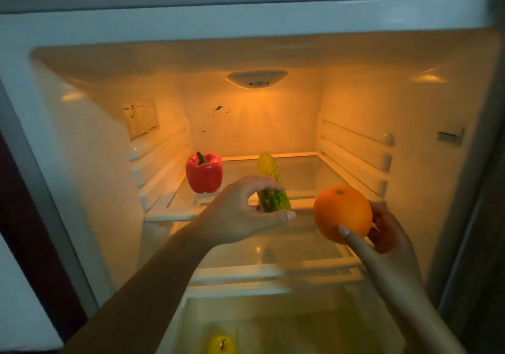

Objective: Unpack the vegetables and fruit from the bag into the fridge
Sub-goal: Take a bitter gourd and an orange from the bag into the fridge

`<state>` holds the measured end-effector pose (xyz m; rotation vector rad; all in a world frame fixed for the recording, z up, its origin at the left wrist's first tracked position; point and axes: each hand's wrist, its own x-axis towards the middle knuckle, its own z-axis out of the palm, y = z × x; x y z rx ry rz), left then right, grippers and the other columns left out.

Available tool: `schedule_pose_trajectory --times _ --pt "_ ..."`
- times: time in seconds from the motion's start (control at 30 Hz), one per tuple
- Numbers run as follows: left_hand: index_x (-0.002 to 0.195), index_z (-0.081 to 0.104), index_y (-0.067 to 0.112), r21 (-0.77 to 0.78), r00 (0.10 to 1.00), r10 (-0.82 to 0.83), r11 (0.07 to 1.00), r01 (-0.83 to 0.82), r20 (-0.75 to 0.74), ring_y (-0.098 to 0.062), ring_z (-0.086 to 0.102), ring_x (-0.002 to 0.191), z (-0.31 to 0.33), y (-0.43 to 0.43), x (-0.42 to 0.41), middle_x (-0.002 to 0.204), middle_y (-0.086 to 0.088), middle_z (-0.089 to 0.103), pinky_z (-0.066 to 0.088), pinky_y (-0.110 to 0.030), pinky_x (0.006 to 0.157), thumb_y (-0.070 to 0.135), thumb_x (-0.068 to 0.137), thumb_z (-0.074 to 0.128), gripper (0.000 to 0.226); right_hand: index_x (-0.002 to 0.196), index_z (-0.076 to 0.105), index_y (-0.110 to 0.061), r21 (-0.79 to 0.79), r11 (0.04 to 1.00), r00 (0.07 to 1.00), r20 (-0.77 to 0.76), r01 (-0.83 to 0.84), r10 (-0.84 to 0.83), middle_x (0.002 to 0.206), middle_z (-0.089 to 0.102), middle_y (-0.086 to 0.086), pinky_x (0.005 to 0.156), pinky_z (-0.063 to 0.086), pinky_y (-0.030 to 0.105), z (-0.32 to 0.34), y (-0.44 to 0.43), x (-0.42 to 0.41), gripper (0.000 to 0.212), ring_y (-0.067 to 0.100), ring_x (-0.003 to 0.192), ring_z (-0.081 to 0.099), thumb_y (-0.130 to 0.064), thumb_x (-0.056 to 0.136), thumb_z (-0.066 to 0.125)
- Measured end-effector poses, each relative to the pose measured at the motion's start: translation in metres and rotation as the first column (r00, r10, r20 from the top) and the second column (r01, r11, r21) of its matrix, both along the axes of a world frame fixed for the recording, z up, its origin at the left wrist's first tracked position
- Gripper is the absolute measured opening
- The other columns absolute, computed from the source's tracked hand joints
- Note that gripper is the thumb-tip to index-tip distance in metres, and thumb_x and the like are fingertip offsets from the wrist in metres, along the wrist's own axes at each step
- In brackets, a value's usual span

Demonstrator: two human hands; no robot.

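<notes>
Orange fruit (343, 213), smooth, round, green stem dot, cupped in curled fingers of your right hand (390, 233), fingers of your left hand (240, 214) curled round a warty green-yellow gourd (273, 195)

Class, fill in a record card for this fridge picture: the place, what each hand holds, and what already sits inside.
place: open fridge, lit inside
left hand: grips the near end of a bumpy green gourd that points into the upper shelf
right hand: holds an orange in the air, in front of that shelf
on the shelf: red pepper, upright, at the left, apart from the gourd
bottom drawer: yellow apple
</notes>
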<state>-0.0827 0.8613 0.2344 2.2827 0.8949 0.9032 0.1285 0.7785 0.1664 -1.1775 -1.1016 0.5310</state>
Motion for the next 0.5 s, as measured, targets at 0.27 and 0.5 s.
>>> schedule_pose_trajectory --times 0.27,0.5 --pt "0.106 0.067 0.028 0.146 0.994 0.066 0.988 -0.053 -0.09 -0.003 0.05 0.108 -0.001 0.042 0.063 0.112 0.014 0.051 0.047 -0.034 0.098 0.051 0.061 0.079 0.052 0.109 0.049 -0.045 -0.026 0.998 0.986 -0.155 0.05 -0.054 0.12 0.053 -0.007 0.074 0.047 0.028 -0.008 -0.007 0.011 0.072 0.016 0.104 0.055 -0.045 0.043 0.075" --pt "0.104 0.066 0.028 0.171 0.99 0.064 0.984 -0.042 -0.125 -0.004 0.052 0.105 -0.002 0.064 0.102 0.108 0.012 0.056 0.039 -0.017 0.088 0.047 0.067 0.077 0.043 0.113 0.053 -0.038 -0.039 0.999 0.983 -0.18 0.022 -0.029 0.114 0.058 -0.009 0.071 0.049 0.022 -0.032 -0.011 0.019 0.074 0.008 0.097 0.059 -0.036 0.044 0.081"
